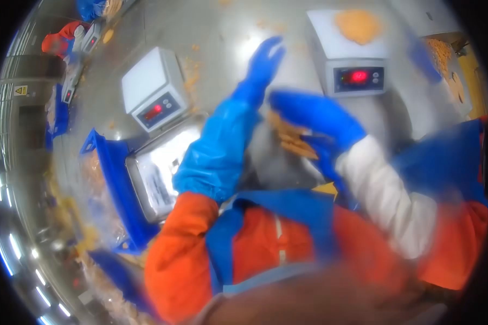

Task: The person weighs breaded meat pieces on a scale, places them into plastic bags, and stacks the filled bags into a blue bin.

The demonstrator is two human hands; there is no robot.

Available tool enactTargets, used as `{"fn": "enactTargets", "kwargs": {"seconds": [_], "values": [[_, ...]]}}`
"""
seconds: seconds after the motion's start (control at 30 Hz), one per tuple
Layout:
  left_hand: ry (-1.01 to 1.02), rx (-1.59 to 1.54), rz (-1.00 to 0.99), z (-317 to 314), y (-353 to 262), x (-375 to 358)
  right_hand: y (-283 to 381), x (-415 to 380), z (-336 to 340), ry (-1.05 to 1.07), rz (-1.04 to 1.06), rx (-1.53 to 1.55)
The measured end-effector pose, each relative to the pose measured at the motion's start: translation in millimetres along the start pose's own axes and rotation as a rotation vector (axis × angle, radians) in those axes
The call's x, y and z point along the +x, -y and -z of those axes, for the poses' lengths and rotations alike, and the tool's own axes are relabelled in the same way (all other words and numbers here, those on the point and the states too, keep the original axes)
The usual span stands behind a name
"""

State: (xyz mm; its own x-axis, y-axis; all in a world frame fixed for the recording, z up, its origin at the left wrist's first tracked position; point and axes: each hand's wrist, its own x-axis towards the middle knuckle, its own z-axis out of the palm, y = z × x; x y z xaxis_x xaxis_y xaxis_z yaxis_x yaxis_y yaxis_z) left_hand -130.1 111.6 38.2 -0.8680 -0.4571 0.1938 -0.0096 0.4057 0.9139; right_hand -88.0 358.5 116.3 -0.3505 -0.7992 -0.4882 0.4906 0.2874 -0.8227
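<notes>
My left hand (pixel 264 62), in a blue glove, reaches over the metal table with its fingers apart and nothing in them. To its right, my right hand (pixel 320 122), also gloved in blue, is closed round several tan, finger-shaped pieces (pixel 295 140); motion blurs it. A white scale (pixel 153 81) with a red display stands left of my left hand. Beyond my right hand is a second scale (pixel 344 49), bearing a flat orange-tan mound (pixel 358 26).
A metal tray (pixel 138 181) lies beside a blue crate (pixel 119 189) holding clear plastic bags at left. Small crumbs (pixel 192 76) dot the table. Another person (pixel 65 39) in orange is at the far upper left. A container of orange-tan pieces (pixel 439 54) is at upper right.
</notes>
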Motion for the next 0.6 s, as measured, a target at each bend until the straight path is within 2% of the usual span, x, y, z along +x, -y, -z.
{"fn": "enactTargets", "kwargs": {"seconds": [0.03, 0.07, 0.1, 0.13, 0.17, 0.2, 0.23, 0.3, 0.33, 0.37, 0.4, 0.43, 0.47, 0.5, 0.53, 0.57, 0.6], "values": [[0.031, -0.026, 0.006, -5.4, -6.0, -0.7, -64.1, 5.2, 22.3, -0.074, 0.232, -0.522], [0.203, 0.284, 0.031, -15.0, 13.1, -10.4, -94.2, 4.3, 33.3, -0.150, 0.371, -0.856], [0.372, 0.593, 0.054, -25.5, 42.4, -24.7, -117.4, 0.9, 36.9, -0.205, 0.414, -0.970], [0.619, 0.619, 0.198, -34.9, 62.3, -47.1, -120.3, -1.0, 38.4, -0.224, 0.434, -0.962], [0.660, 0.843, -0.053, -36.4, 86.4, -88.1, -123.4, -2.5, 40.9, -0.245, 0.452, -0.948], [0.491, 0.941, -0.261, -32.3, 80.2, -113.1, -126.0, -3.3, 42.4, -0.239, 0.451, -0.942], [0.502, 0.944, -0.256, -24.0, 73.6, -121.5, -129.2, -3.5, 43.0, -0.258, 0.468, -0.963], [0.446, 0.522, 0.240, -4.3, 58.9, -131.3, -129.2, -7.2, 44.5, -0.263, 0.424, -0.984], [0.333, 0.161, 0.390, 5.7, 66.3, -141.4, -126.5, -12.1, 44.6, -0.276, 0.366, -0.775], [0.322, 0.157, 0.402, 15.6, 90.7, -152.1, -123.0, -16.5, 45.9, -0.280, 0.311, -0.573], [0.371, -0.153, 0.446, 28.6, 99.7, -154.8, -115.4, -22.4, 51.1, -0.180, 0.216, -0.280], [0.312, -0.358, 0.563, 36.8, 106.6, -164.7, -107.2, -21.6, 46.9, -0.157, 0.218, -0.289], [0.232, -0.561, 0.674, 48.2, 81.1, -167.6, -95.7, -22.0, 34.6, -0.077, 0.108, 0.072], [0.210, -0.560, 0.684, 45.3, 49.8, -184.3, -91.4, -21.2, 23.6, 0.001, -0.015, 0.430], [0.063, -0.290, 0.498, 30.1, 18.2, -198.4, -108.2, -2.4, 18.5, 0.004, -0.128, 0.509], [-0.086, -0.018, 0.315, 25.7, 6.3, -208.5, -99.9, 0.7, 1.0, 0.026, -0.142, 0.493], [-0.122, -0.012, 0.327, 36.7, 8.0, -216.5, -90.8, 5.1, -22.3, 0.025, -0.165, 0.638]]}}
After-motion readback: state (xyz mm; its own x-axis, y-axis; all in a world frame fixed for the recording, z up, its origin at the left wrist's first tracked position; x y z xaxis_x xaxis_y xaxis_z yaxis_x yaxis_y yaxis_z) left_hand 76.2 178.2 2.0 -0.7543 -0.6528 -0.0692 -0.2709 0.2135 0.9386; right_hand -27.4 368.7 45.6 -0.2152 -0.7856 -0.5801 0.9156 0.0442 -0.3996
